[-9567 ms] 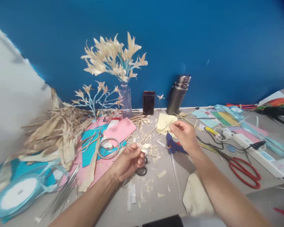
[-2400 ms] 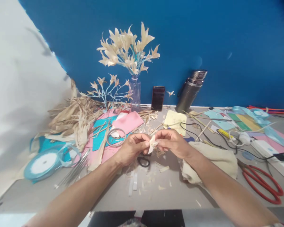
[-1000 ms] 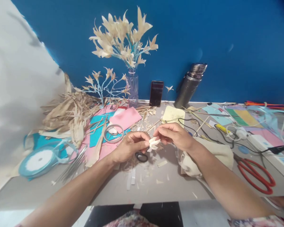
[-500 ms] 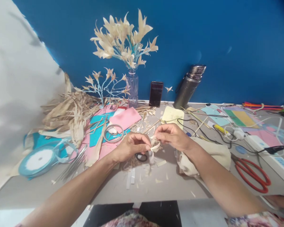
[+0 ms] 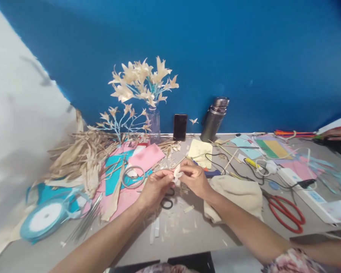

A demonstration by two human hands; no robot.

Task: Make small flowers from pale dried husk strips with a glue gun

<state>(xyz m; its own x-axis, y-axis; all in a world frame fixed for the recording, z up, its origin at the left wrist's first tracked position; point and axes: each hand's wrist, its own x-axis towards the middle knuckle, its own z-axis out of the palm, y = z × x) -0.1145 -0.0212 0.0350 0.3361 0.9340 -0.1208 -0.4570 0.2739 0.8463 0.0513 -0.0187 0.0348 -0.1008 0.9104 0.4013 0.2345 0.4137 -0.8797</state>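
Over the middle of the table, my left hand pinches a small cream corn-husk petal piece between thumb and fingers. My right hand grips the same piece from the other side, its fingertips bent close to the left ones. Fingers hide part of the piece, so I cannot tell how many petals it has. Just below the hands lie black-handled scissors, partly covered by the left hand. A beige cloth is bunched under my right forearm.
Husk flowers stand in a clear bottle at the back, near a phone and a flask. Ribbon spool, wires and dry husks lie left; red-handled scissors and power strip right. Another person's arm shows.
My hands have come closer together around the husk piece, which was stretched between them before. The view has tilted up and shifted right. A co-worker's hand now shows at the far right.
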